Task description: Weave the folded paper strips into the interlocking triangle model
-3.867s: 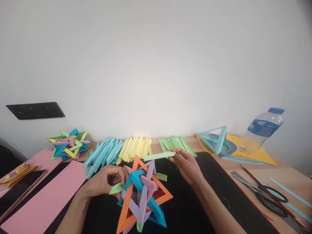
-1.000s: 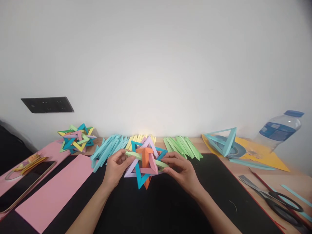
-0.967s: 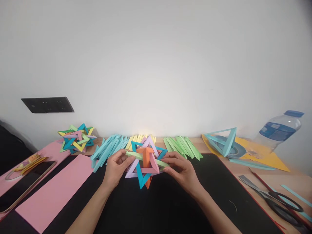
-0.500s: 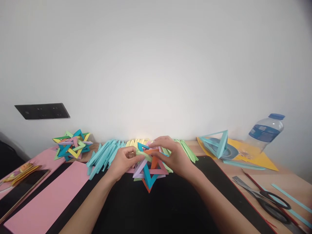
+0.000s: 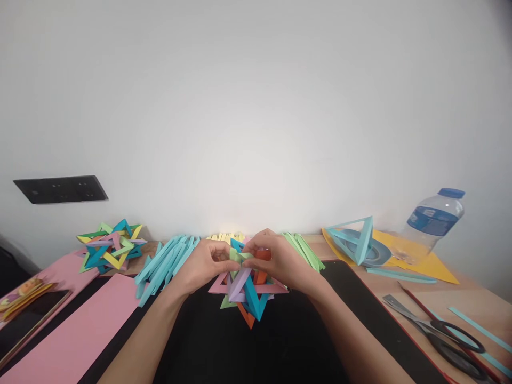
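Between my two hands, above the black mat (image 5: 256,357), is a paper star model (image 5: 252,298) of interlocked blue, pink, lilac, orange and green folded strips. My left hand (image 5: 206,266) is closed, its thumb and fingers pinching the model's upper left side at a light green strip (image 5: 238,257). From the other side my right hand (image 5: 276,261) pinches the same green part, thumb close to the left thumb. The fingertips of both hands are partly hidden behind the paper. One orange point of the model hangs lowest.
A finished-looking paper star (image 5: 112,245) stands at the left, near a pink sheet (image 5: 76,330) and a phone (image 5: 32,322). Folded blue strips (image 5: 168,266) and green strips (image 5: 304,250) lie along the wall. At the right are a tape roll (image 5: 382,255), bottle (image 5: 434,218) and scissors (image 5: 436,325).
The star model has turned and sits slightly lower. My right hand has come in from the right, from loosely spread fingers to a pinch beside my left thumb. The view has shifted slightly.
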Demonstrator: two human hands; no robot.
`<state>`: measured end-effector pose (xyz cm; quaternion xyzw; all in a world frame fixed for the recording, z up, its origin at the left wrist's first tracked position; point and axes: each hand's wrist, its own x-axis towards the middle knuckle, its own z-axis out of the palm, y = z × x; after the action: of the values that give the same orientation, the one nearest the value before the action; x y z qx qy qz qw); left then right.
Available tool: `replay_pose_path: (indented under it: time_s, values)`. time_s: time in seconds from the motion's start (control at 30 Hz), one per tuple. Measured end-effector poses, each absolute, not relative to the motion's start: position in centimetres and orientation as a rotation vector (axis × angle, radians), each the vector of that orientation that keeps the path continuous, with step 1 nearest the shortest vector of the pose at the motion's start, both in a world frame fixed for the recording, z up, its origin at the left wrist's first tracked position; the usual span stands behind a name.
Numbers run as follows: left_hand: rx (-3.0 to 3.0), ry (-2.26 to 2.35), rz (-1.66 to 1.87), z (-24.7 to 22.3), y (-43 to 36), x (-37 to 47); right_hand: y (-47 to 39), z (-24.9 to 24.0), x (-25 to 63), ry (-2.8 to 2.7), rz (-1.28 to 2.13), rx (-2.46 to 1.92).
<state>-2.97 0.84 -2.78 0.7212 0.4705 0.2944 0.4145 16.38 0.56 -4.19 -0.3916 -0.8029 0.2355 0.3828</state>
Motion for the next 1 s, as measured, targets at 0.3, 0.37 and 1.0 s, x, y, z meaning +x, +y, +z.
replay_pose_path:
  time_s: [0.3, 0.37, 1.0]
  values:
    - [1.753, 1.163, 0.809, -3.8, 0.9, -2.5, 0.1, -3.8, 16.6, -1.981, 0.604, -0.986]
    - [1.774, 1.128, 0.819, -3.8, 0.9, -2.4, 0.3, -3.8, 16.8, -1.959, 0.652, -1.015]
    - [1.633, 1.057, 0.901, -3.9, 1.1, -1.9, 0.1, -3.3, 16.3, -1.834, 0.936, -1.022]
